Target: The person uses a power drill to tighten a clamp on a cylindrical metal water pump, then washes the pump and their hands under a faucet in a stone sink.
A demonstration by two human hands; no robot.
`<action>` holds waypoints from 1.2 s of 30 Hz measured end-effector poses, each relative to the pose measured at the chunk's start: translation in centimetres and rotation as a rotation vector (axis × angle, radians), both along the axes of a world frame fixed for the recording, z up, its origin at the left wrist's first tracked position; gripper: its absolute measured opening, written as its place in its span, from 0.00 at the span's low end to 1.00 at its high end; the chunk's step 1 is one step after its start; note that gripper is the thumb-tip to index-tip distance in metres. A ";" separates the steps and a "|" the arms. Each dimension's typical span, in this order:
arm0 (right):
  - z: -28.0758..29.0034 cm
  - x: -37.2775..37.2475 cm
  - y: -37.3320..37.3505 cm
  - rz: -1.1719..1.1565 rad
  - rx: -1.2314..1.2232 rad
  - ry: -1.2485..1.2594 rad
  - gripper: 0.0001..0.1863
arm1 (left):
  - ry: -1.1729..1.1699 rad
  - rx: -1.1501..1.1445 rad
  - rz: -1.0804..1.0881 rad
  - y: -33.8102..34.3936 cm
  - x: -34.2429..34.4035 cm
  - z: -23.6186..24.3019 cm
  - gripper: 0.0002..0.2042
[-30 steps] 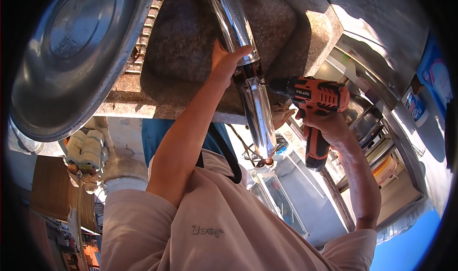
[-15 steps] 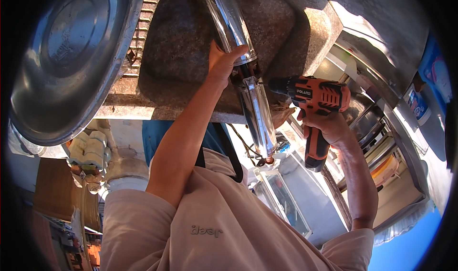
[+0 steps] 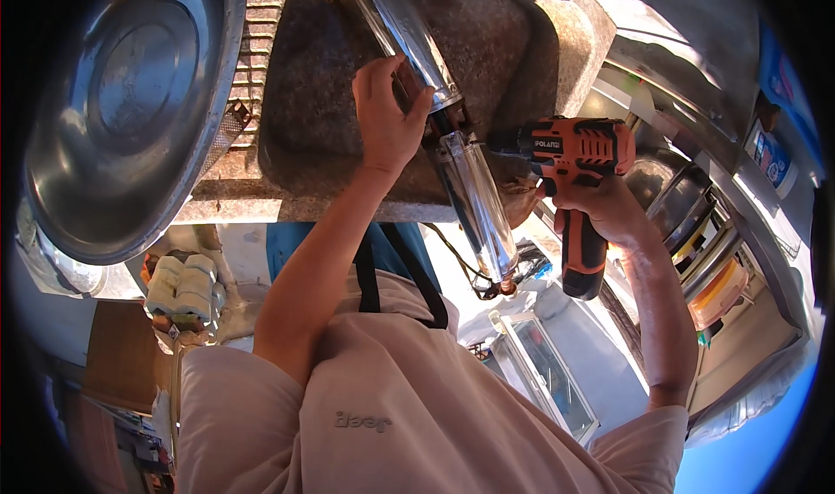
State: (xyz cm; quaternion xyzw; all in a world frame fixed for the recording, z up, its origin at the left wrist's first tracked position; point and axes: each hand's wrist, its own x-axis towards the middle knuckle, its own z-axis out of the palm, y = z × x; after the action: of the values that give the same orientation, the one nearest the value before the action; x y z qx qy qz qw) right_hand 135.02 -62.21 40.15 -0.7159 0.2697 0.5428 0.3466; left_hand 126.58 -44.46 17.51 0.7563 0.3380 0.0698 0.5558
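Observation:
A long polished steel cylinder (image 3: 400, 33) lies diagonally across the stone sink (image 3: 574, 59), with a dark narrower section midway and a copper-coloured fitting at its lower end. My left hand (image 3: 390, 116) is closed on the upper tube's left side, fingers curled against the metal and thumb just above the dark section. My right hand (image 3: 596, 211) grips an orange-and-black cordless drill (image 3: 578, 146) by its handle. The drill's nose points left at the cylinder just below that dark section; whether its tip touches is too small to tell. A black cable hangs beside the lower tube.
A large steel basin (image 3: 130, 172) stands at left beside a ribbed drainboard (image 3: 261, 33). Steel pots (image 3: 657, 190) sit beyond the drill at right, with blue containers at the far right edge. Pale stacked blocks (image 3: 181, 290) lie below the sink's left side.
My left hand has shifted left and slightly up along the tube, with its grip looser. The drill and my right hand have risen slightly, and the tube's lower end appears farther right.

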 end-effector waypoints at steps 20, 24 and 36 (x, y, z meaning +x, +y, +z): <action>0.1 -1.2 -0.6 0.036 0.006 -0.028 0.16 | -0.266 0.313 -1.104 -3.2 2.0 2.6 0.04; 0.3 -1.2 -0.2 0.040 -0.028 -0.035 0.15 | -0.276 0.348 -1.139 -3.2 2.1 2.4 0.03; 0.1 -1.2 -0.4 0.039 0.015 -0.049 0.12 | -0.274 0.417 -1.205 -3.0 2.1 2.3 0.07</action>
State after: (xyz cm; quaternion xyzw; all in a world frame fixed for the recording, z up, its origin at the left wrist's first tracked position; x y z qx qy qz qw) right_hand 133.87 -62.63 40.23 -0.7314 0.2431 0.5339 0.3477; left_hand 128.72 -47.50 19.85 0.8896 -0.2397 -0.0941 0.3772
